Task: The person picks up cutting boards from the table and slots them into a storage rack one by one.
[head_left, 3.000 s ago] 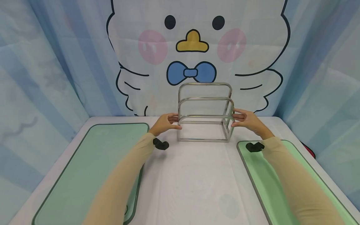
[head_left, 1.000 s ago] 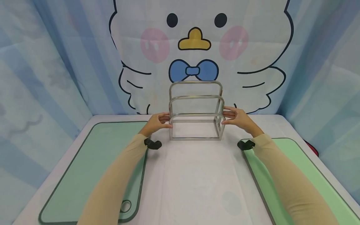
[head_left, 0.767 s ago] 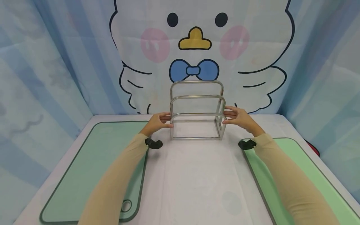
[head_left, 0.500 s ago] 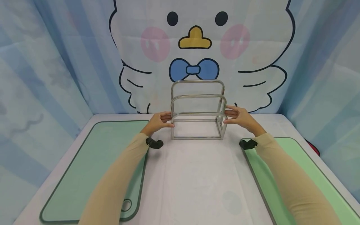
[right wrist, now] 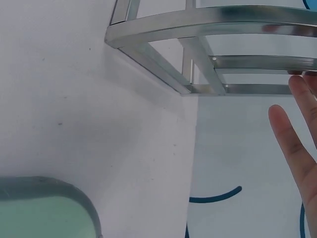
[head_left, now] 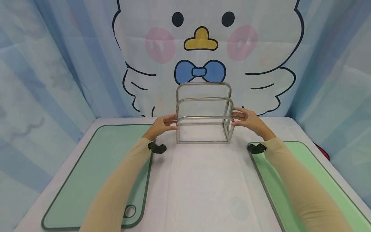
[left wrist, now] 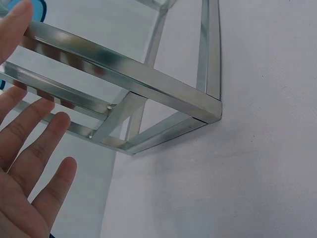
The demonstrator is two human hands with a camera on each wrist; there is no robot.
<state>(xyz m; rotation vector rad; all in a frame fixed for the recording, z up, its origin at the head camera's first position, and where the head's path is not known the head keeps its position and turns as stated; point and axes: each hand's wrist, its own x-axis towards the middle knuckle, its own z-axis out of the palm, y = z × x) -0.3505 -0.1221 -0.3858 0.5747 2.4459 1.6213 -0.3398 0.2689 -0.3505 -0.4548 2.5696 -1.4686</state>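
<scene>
Rack (head_left: 204, 118) stands upright near the far edge of the table (head_left: 203, 180), flanked by left hand (head_left: 160, 125) and right hand (head_left: 251, 122), fingers spread, contact uncertain; positioning appears complete, withdrawal outstanding, with left board (head_left: 95, 167) and right board (head_left: 272, 180) flat toward the side edges.

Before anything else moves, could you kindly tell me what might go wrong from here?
The left hand and right hand flank the metal rack with fingers loosely extended, not wrapped around it, so uneven pressure might slide or tilt it. The left sleeve crosses over the left green board and the right sleeve over the right green board; a lowered forearm could nudge either.
</scene>
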